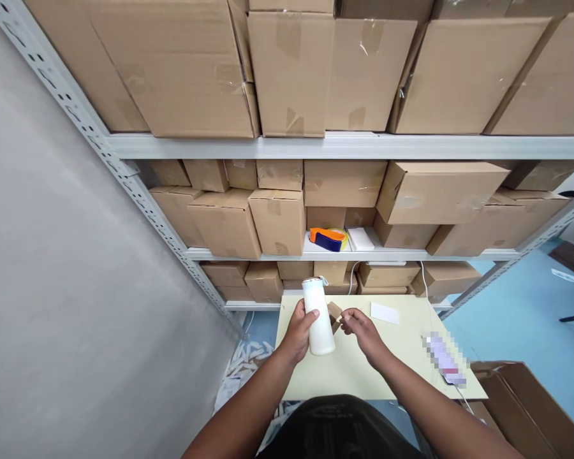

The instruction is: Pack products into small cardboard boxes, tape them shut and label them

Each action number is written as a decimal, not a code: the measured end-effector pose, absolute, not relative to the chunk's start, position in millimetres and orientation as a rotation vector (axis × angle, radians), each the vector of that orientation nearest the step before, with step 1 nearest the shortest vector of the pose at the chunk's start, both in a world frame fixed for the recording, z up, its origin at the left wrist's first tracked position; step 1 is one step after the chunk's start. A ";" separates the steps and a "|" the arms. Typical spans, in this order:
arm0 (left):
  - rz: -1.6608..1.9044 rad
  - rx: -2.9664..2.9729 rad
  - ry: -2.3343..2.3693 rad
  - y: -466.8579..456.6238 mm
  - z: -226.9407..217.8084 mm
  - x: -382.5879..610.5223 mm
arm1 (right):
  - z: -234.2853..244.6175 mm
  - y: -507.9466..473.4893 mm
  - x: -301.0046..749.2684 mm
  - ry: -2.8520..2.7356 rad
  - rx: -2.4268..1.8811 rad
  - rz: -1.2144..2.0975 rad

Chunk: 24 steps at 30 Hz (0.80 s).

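The tall, white, cylindrical bottle with a smooth, matte-looking body is held over the pale cream, flat-topped worktop, tilted a little so that its top leans towards the shelves. From where I stand, I'd judge it light enough for one hand and stiff all the way round, though whether the wall is glass, metal or plastic I can't tell. If there is glass in it, a knock on the worktop would be the thing to fear. That plain, straight side offers nothing to catch on and could slip under a dry or damp palm, so the middle of the body, with a full wrap, looks the surest hold. The small pale loop at its top seems soft, and I wouldn't trust it for steadying the bottle.

The person's left hand has just such a hold: its fingers are closed around the body, the thumb lying across the front. The right hand has its fingers drawn narrow, seemingly pinching the edge of a small, brown, folded cardboard piece, partly hidden behind the bottle.

As for looks, the bottle is uniformly white, with a rounded lower edge, a narrow darker line near the lid, and no lettering that I can make out.
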<state>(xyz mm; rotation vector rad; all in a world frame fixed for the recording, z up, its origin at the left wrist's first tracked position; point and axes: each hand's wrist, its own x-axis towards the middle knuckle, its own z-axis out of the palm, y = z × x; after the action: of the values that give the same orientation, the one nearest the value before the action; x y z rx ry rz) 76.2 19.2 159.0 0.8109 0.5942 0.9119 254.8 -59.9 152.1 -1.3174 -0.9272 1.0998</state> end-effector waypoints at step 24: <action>0.653 0.737 0.562 13.8 134.8 89.4 | 189.5 6.1 268.0 -0.851 -1.166 1.313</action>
<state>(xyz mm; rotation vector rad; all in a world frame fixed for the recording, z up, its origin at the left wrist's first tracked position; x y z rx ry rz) 89.4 13.8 134.8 0.7369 0.5619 0.6534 268.0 6.1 189.5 -1.1663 -0.8513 1.3128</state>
